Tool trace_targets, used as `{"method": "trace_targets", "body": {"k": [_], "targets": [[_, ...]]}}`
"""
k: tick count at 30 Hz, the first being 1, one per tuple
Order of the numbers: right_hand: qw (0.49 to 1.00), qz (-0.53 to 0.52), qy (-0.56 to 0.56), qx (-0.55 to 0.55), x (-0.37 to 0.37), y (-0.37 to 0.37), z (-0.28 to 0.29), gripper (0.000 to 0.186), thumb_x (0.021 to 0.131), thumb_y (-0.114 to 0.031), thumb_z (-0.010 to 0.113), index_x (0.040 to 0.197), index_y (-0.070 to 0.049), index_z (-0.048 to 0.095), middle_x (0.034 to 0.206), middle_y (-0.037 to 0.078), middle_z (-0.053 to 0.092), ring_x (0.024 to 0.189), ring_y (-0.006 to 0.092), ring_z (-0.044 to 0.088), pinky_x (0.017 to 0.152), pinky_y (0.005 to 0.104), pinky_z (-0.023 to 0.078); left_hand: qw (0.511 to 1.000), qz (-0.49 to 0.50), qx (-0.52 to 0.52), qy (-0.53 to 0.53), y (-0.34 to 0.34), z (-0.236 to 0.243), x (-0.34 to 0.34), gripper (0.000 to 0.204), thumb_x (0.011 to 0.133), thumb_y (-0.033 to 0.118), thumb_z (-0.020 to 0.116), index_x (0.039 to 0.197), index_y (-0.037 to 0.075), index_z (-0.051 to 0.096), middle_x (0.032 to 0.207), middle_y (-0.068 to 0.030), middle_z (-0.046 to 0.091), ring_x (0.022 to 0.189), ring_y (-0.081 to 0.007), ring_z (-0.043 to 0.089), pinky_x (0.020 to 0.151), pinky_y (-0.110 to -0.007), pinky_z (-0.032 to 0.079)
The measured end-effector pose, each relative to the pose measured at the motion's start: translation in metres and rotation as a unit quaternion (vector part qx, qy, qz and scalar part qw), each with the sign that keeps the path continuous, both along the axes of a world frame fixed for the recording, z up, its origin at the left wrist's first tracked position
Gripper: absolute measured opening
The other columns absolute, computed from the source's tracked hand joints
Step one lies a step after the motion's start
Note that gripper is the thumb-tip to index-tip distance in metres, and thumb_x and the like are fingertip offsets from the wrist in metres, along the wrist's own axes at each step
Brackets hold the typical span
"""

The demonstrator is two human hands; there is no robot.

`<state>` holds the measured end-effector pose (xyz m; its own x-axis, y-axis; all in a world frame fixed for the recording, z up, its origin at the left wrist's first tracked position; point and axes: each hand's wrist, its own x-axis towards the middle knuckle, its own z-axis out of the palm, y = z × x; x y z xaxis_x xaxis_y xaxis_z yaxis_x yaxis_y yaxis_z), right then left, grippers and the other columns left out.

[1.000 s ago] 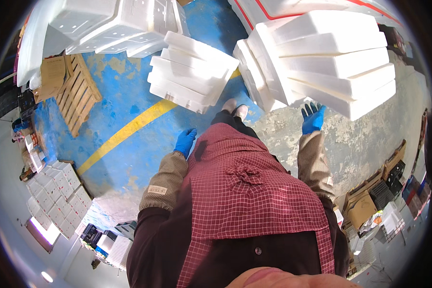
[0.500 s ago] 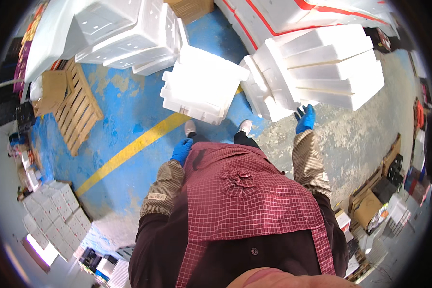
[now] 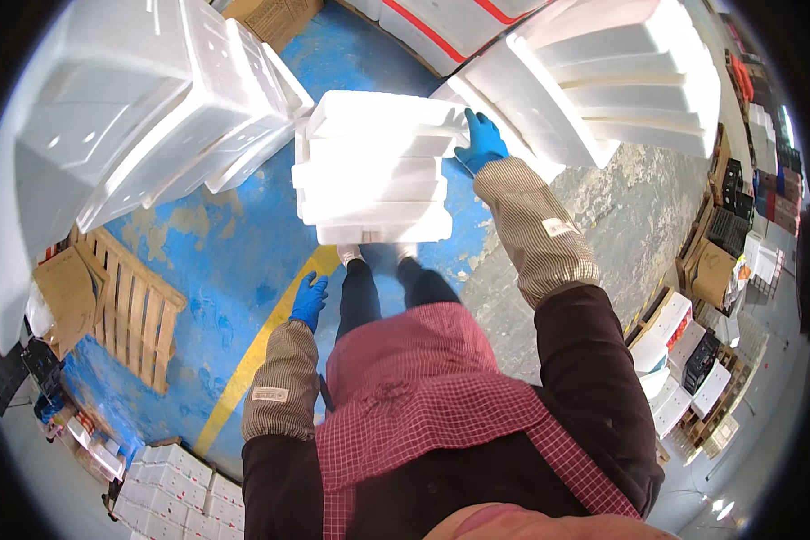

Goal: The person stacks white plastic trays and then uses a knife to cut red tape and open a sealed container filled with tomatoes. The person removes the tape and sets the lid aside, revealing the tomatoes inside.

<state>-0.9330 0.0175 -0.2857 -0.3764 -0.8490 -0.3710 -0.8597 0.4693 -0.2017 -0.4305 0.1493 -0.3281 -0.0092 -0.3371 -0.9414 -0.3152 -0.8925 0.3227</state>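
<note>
A stack of white foam boxes point(image 3: 373, 184) stands on the floor in front of my feet, its top washed out by glare. My right hand point(image 3: 483, 144), in a blue glove, reaches to the stack's upper right edge with fingers apart. Its fingertips are at the edge; whether they press on it I cannot tell. My left hand point(image 3: 309, 301), also blue-gloved, hangs low beside my left leg above the yellow floor line point(image 3: 261, 360). Its fingers are spread a little and nothing is in them.
Large white foam boxes point(image 3: 144, 81) rise at the left, and more nested foam boxes point(image 3: 621, 81) lean at the right. A wooden pallet point(image 3: 139, 310) with cardboard point(image 3: 63, 297) lies left. White cartons point(image 3: 175, 490) are piled at lower left. Red-striped white boxes point(image 3: 414, 36) stand behind.
My right hand has moved left and up, from the right-hand boxes to the middle stack. My left hand has come away from my apron, and its fingers have opened. The view has shifted.
</note>
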Motion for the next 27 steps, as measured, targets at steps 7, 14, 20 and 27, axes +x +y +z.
{"method": "trace_targets", "body": {"k": [7,14,20,27], "targets": [[0.984,0.085,0.102,0.114,0.021,-0.069,-0.041,0.086,0.083,-0.033,0.079,0.155,-0.012,0.038,0.132,0.020,0.062,0.124,0.0354,0.060,0.108,0.0489,0.046,0.985,0.167,0.028,0.022,-0.046,-0.086,-0.043,0.086,0.100,0.047,0.062,0.165,0.024,0.011,0.165,-0.0140,0.029,0.142,-0.0413,0.043,0.111,-0.057,0.039],[0.985,0.036,-0.030,0.169,0.016,0.066,-0.009,0.073,0.081,-0.032,0.082,0.142,-0.004,0.052,0.133,0.023,0.064,0.122,0.0380,0.063,0.104,0.0480,0.052,0.981,0.186,-0.045,0.029,-0.052,-0.087,-0.064,0.080,0.096,0.030,0.072,0.159,0.029,0.023,0.146,-0.0096,0.048,0.123,-0.0301,0.057,0.094,-0.048,0.054],[0.983,-0.086,0.040,0.159,-0.028,0.129,0.011,0.084,0.076,-0.035,0.088,0.144,-0.004,0.050,0.132,0.021,0.065,0.121,0.0369,0.065,0.102,0.0471,0.055,0.988,0.024,-0.096,0.116,-0.053,-0.107,-0.136,0.101,0.087,0.023,0.081,0.161,0.009,0.015,0.143,-0.0191,0.049,0.129,-0.0294,0.051,0.104,-0.043,0.050],[0.991,-0.103,0.089,-0.002,-0.039,0.174,0.027,0.113,0.073,-0.034,0.092,0.160,-0.003,0.026,0.140,0.026,0.055,0.127,0.0417,0.056,0.106,0.0463,0.050,0.900,-0.291,-0.322,-0.035,-0.031,-0.053,-0.167,0.089,0.088,0.037,0.078,0.157,0.005,0.032,0.146,-0.0216,0.051,0.136,-0.0358,0.050,0.114,-0.047,0.041]]}}
